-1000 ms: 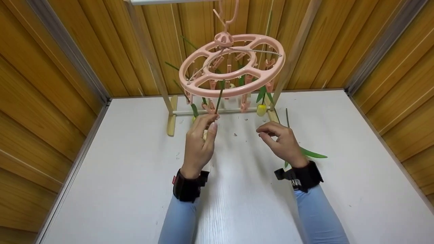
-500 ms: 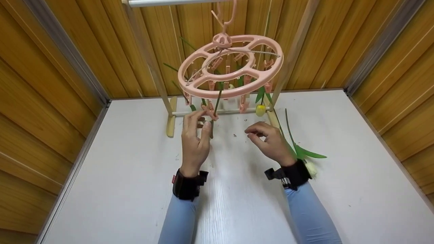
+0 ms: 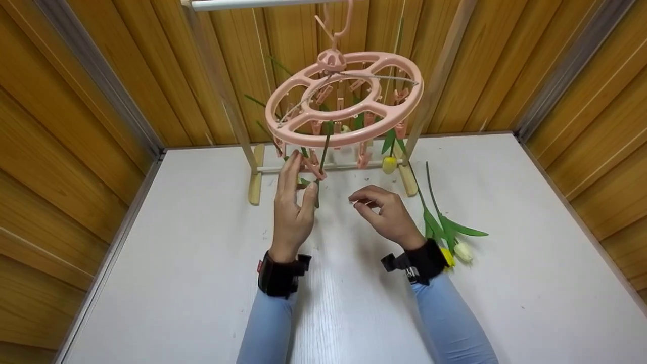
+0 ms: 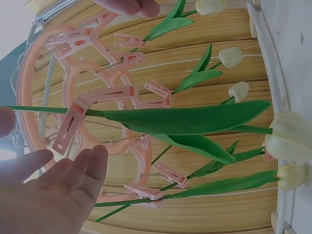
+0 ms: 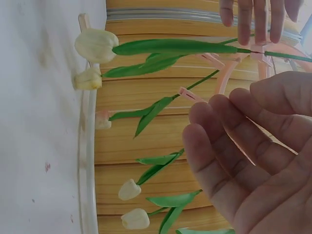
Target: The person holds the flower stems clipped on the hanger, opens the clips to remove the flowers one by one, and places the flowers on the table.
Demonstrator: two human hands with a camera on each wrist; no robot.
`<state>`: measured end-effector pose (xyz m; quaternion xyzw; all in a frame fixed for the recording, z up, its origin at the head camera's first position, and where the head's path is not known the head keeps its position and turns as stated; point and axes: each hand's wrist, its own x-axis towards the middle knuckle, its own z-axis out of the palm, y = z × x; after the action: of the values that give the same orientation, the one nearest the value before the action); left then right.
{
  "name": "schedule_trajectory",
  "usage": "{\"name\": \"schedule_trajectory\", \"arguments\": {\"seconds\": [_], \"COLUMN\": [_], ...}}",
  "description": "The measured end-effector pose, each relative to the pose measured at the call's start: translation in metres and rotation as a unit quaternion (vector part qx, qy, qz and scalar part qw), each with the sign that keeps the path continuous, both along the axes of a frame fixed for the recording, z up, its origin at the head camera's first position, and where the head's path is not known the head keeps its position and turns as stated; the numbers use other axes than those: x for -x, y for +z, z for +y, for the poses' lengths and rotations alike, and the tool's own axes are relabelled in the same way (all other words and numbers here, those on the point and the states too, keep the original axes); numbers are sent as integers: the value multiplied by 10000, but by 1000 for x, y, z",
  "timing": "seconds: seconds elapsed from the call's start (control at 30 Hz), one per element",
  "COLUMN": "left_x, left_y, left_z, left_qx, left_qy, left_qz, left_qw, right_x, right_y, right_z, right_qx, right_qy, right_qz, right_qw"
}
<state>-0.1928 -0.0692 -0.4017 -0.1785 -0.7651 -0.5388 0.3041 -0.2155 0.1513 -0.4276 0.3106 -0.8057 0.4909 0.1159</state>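
Note:
My left hand [image 3: 293, 215] is at the front of a pink round clip hanger [image 3: 349, 138], fingers extended beside a pink clothespin [image 4: 70, 124]. That clothespin grips the green stem of a white tulip [image 4: 292, 136], which hangs head down. The left fingertips sit close to the clothespin and are not wrapped round it. To the right, my right hand [image 3: 386, 212] is held above the table with loosely bent fingers and nothing in them. More white tulips [image 5: 135, 219] hang from other clips, and a yellow tulip [image 3: 389, 165] hangs at the hanger's right side.
A white tulip [image 3: 462, 252] and a yellow tulip [image 3: 447, 258] lie on the white table [image 3: 177, 283], close to my right wrist. Wooden rack posts [image 3: 445, 76] flank the hanger, with a white bar [image 3: 263, 4] above. Wood-panelled walls [image 3: 65, 126] enclose the table.
My left fingers have come off the clothespin and stem and straightened, exposing the clothespin. My right hand has moved left, uncovering the tulips lying on the table.

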Motion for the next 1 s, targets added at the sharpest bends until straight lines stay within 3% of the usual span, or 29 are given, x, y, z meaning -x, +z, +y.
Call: {"name": "schedule_trajectory", "arguments": {"seconds": [0.33, 0.67, 1.0], "left_x": [-1, -3, -2], "left_y": [0, 1, 2], "left_z": [2, 2, 3], "left_qx": [-9, 105, -137], "left_qy": [-109, -100, -320], "left_qz": [-18, 199, 288], "left_qw": [9999, 9997, 9990], "right_x": [-2, -1, 2], "right_y": [-11, -17, -16], "right_z": [-15, -25, -34], "right_qx": [282, 430, 584], "right_qy": [144, 240, 372], "right_qz": [47, 337, 330], "right_qw": [9995, 9982, 9971]}}
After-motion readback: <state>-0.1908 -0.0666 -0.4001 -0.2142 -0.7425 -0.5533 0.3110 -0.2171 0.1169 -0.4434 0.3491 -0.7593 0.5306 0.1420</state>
